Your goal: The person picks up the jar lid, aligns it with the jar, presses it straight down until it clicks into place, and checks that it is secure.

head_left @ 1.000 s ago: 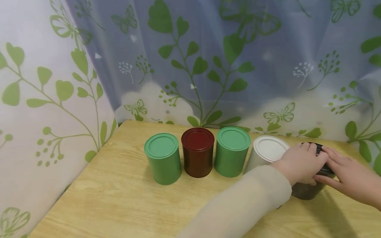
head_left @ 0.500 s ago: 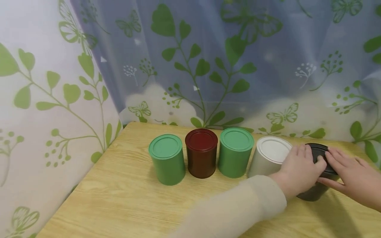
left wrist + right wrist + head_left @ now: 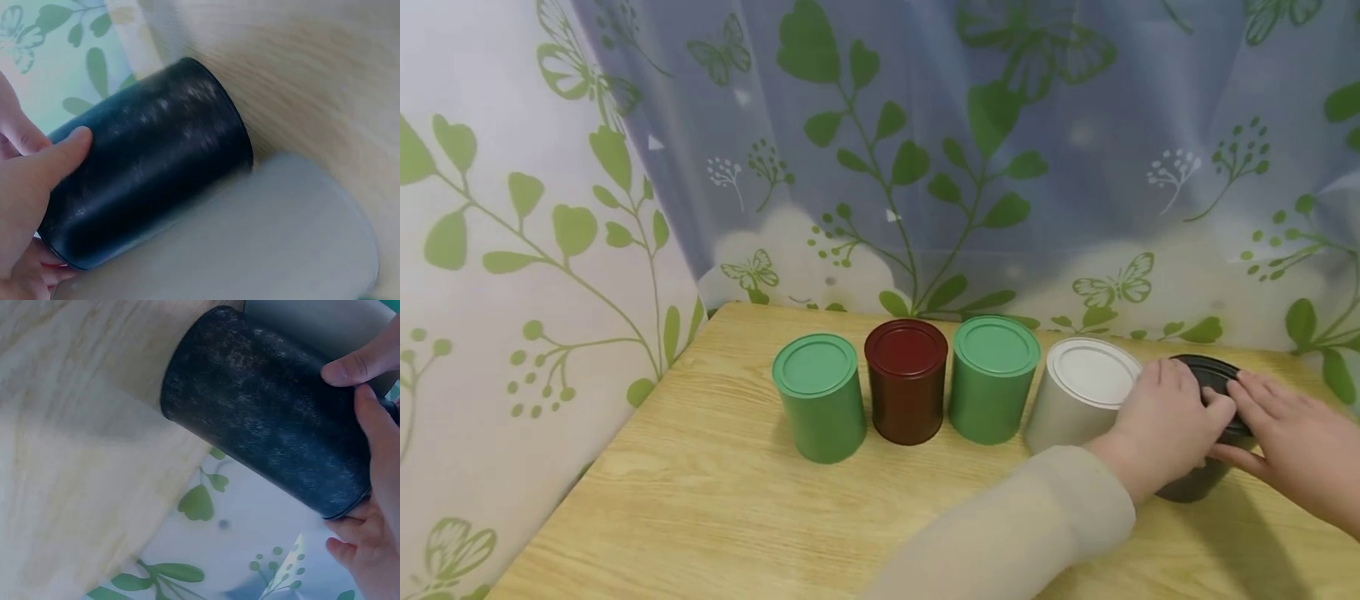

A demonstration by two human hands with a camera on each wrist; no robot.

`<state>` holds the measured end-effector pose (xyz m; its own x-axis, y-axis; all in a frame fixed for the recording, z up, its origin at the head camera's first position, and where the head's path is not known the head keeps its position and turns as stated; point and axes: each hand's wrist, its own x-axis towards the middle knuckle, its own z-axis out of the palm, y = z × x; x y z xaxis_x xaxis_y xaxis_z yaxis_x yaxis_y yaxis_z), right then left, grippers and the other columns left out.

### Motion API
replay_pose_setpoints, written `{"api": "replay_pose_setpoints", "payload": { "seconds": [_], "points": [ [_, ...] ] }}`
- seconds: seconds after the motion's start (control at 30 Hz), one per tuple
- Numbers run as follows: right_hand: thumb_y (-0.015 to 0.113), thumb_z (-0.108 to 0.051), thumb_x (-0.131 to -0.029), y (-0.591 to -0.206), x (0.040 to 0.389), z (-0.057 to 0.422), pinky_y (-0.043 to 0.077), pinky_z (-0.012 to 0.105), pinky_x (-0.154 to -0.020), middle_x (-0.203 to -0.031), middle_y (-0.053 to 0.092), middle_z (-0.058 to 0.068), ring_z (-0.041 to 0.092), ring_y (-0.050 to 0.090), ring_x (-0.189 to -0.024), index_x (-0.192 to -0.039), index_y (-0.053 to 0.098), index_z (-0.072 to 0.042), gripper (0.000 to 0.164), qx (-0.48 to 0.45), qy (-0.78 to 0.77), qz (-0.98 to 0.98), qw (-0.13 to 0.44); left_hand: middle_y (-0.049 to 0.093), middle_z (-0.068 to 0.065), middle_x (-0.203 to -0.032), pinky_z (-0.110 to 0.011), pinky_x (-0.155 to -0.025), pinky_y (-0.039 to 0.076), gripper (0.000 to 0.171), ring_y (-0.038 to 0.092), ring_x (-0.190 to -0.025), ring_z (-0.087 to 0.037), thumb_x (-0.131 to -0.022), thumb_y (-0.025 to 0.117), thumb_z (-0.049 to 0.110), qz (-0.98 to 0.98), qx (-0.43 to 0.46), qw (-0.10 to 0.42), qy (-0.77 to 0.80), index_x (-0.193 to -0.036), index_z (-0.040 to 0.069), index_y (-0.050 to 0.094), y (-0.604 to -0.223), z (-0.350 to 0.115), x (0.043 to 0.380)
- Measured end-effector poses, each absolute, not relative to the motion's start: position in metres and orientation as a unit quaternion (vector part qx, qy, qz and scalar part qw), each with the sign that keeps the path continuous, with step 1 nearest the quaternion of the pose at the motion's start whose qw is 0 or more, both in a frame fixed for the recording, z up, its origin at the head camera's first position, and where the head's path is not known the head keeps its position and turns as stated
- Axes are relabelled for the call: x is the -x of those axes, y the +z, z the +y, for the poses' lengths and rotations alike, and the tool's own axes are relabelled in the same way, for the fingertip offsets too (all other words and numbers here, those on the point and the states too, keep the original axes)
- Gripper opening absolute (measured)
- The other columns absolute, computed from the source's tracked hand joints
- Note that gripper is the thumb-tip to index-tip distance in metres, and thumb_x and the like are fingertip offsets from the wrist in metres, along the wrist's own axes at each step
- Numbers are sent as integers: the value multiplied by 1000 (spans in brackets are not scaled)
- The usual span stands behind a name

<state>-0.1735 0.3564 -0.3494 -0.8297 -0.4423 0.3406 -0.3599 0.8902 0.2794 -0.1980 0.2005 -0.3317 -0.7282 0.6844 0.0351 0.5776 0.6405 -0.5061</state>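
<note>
A black can (image 3: 1195,485) with a black lid stands at the right end of a row of cans. My left hand (image 3: 1168,425) holds its upper left side, the thumb pressed on the near wall in the left wrist view. From the other side my right hand (image 3: 1292,442) grips the upper part, with its thumb on the front and fingers around the rim. In the right wrist view the can's scuffed wall (image 3: 269,419) shows between the thumbs and the table. Part of the lid is hidden by my fingers. Directly left of it stands a white can (image 3: 1090,375), partly behind my left hand.
Further left in the row stand a green can (image 3: 992,383), a dark red can (image 3: 906,383) and another green can (image 3: 820,400). All rest on a wood-grain table (image 3: 715,500). A leaf-patterned curtain (image 3: 865,208) hangs behind the table's back edge.
My left hand has shifted slightly on the black can, and more of its lid shows than one second ago. The head view has moved a little. The other cans stay put.
</note>
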Motion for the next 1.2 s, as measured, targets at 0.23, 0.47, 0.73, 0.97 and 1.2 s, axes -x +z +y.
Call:
{"api": "replay_pose_setpoints", "payload": {
  "seconds": [0.23, 0.47, 0.73, 0.97, 1.2],
  "points": [
    [65, -61, -71, -353, 176, 352, 37, 62, -88, -120, 44, 43, 54, 45, -109, -117, 49, 22, 96, -199, -94, -963, 156, 23, 4, -151, -36, -110, 15, 62, 18, -137, -13, -88, 39, 65, -924, 328, 66, 184, -143, 44, 21, -337, 188, 198],
    [64, -60, -74, -359, 173, 355, 32, 65, -90, -121, 43, 42, 53, 40, -114, -125, 39, 25, 102, -165, -61, -971, 161, 31, 5, -147, -36, -109, 19, 61, 26, -134, -10, -93, 36, 59, -918, 343, 114, 161, -148, 37, 19, -341, 179, 196],
    [24, -85, -65, -358, 161, 348, 32, 66, -86, -110, 49, 42, 54, 45, -104, -114, 48, 23, 121, -125, -34, -962, 241, 35, 5, -145, -32, -108, 20, 61, 28, -133, -11, -92, 38, 61, -912, 358, 124, 158, -146, 37, 26, -338, 185, 193],
    [0, -80, -69, -353, 167, 345, 43, 61, -78, -103, 53, 42, 53, 52, -95, -103, 55, 21, 120, -181, -55, -937, 294, 36, 5, -144, -33, -108, 19, 52, 29, -132, -12, -96, 33, 54, -911, 345, 131, 186, -146, 39, 25, -332, 185, 193],
    [9, -83, -67, -356, 168, 346, 40, 64, -80, -108, 50, 43, 55, 49, -99, -107, 54, 23, 121, -163, -49, -949, 264, 21, 3, -152, -37, -112, 10, 66, 15, -138, -12, -92, 32, 63, -903, 374, 82, 196, -148, 42, 5, -327, 175, 192]
  ]
}}
